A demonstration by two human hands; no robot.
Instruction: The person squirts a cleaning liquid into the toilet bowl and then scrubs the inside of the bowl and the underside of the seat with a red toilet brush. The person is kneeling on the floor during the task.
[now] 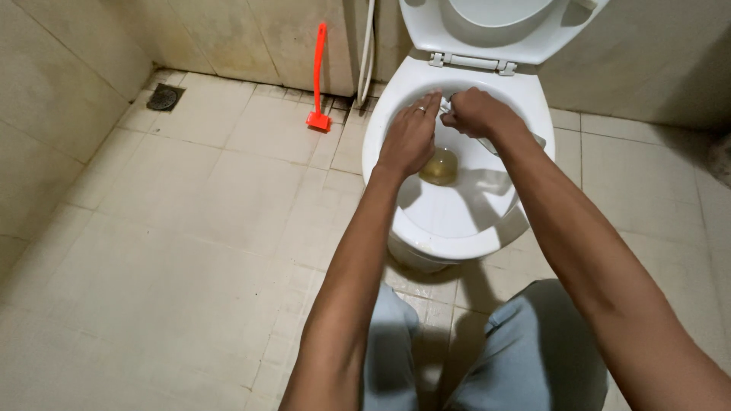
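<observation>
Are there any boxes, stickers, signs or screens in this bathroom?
None can be seen: no package, label, sign or screen.
Right hand: closed on something small and pale, too hidden to tell what, over the white toilet bowl.
Red brush: leans on the wall, plain, no label showing.

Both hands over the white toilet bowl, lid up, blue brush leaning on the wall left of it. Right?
Not quite: in the head view the long-handled brush is red, not blue. Otherwise right: left hand and right hand are over the white toilet bowl, lid up.
</observation>
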